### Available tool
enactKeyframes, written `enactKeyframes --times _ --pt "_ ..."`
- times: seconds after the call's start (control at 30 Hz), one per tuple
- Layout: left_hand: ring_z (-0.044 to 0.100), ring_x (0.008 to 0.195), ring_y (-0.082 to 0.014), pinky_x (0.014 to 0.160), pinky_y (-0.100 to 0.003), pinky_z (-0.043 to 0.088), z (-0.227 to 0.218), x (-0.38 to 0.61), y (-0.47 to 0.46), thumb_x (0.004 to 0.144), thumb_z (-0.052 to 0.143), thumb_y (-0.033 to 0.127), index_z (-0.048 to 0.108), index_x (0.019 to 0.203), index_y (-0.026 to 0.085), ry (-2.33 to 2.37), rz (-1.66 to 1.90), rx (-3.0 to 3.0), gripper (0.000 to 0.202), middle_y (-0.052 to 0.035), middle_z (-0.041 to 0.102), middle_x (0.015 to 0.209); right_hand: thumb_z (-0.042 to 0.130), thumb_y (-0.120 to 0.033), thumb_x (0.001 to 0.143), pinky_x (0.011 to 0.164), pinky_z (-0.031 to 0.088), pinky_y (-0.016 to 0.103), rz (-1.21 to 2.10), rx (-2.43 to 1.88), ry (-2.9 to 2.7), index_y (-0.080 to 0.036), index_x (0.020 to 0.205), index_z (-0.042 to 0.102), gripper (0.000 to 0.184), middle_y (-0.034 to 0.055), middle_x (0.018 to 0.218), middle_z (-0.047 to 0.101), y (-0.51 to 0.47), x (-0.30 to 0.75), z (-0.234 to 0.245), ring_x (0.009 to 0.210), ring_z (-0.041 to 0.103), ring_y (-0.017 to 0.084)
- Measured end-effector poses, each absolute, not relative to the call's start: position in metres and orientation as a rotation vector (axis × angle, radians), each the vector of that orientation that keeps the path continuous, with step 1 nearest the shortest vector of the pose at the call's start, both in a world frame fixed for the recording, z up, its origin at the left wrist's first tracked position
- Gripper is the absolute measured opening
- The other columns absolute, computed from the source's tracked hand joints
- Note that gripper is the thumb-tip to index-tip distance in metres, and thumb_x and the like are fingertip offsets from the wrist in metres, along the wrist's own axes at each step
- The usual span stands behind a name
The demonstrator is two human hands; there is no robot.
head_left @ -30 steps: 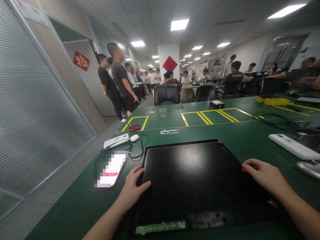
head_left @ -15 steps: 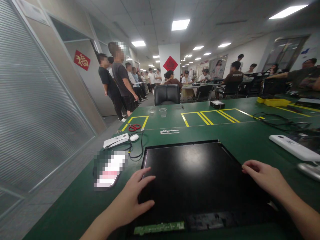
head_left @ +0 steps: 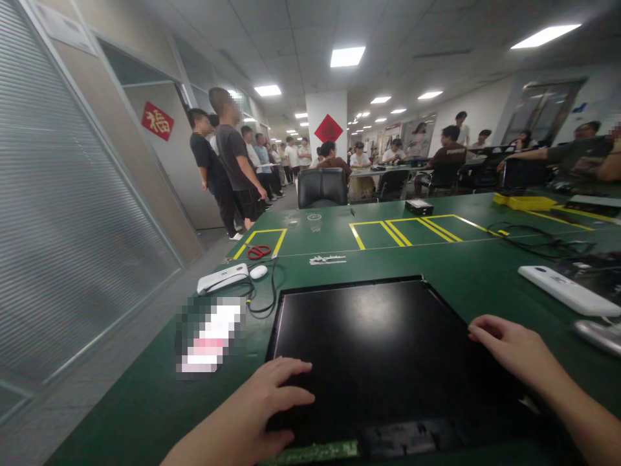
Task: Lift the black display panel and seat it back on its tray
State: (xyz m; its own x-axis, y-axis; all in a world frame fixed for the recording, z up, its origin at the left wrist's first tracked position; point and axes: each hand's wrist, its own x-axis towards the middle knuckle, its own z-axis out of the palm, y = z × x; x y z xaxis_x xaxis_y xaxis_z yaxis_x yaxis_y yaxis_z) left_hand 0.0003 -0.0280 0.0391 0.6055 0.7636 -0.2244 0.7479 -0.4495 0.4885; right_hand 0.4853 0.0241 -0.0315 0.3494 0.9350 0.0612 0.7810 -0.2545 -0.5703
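A flat black display panel (head_left: 383, 349) in a thin dark frame lies on the green table in front of me. Along its near edge runs a green circuit board (head_left: 323, 451), partly covered by my left hand (head_left: 274, 404). That hand rests over the panel's near left side with its fingers apart and nothing between them. At the right edge of the panel, my right hand (head_left: 504, 343) has thumb and forefinger pinched together on the frame. The exact hold of those fingertips is hard to see.
Left of the panel lie a blurred lit phone (head_left: 211, 340), a white device (head_left: 223, 279) with black cable and red-handled scissors (head_left: 259, 252). A long white device (head_left: 565, 290) and cables (head_left: 528, 238) lie right. People stand and sit farther back.
My left hand has slid toward me along the panel's left side, now covering more of the circuit board. My right hand keeps its place at the right edge. The view has shifted slightly.
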Motion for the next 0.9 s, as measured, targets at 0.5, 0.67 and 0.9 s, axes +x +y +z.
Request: enactKeyframes --times 0.5,0.67,0.9 --pt "0.053 0.142 -0.0296 0.126 -0.058 0.026 0.044 0.007 -0.030 0.069 0.063 0.004 0.070 0.132 0.032 1.147 -0.087 2.428 0.069 -0.0065 0.058 0.155 0.049 -0.059 0.074 0.068 0.050 0.041 0.338 -2.106 -1.519 -0.032 0.073 0.072 0.035 0.0023 0.075 0.078 0.024 0.485 -0.036 0.074 0.071 0.029" --pt "0.054 0.141 -0.0292 0.126 -0.057 0.025 0.048 0.008 -0.032 0.071 0.063 0.005 0.071 0.132 0.033 1.156 -0.081 2.410 0.068 -0.0056 0.060 0.153 0.050 -0.057 0.075 0.063 0.050 0.040 0.340 -2.112 -1.537 -0.032 0.072 0.073 0.035 0.0030 0.073 0.077 0.024 0.486 -0.036 0.070 0.070 0.028" --pt "0.062 0.132 -0.0288 0.122 -0.054 0.034 0.042 -0.002 -0.031 0.076 0.065 0.010 0.072 0.128 0.032 1.153 0.076 2.434 0.056 -0.0062 0.068 0.144 0.052 -0.059 0.076 0.065 0.052 0.041 0.367 -2.058 -1.545 -0.032 0.075 0.073 0.035 0.0027 0.075 0.078 0.025 0.491 -0.042 0.072 0.071 0.029"
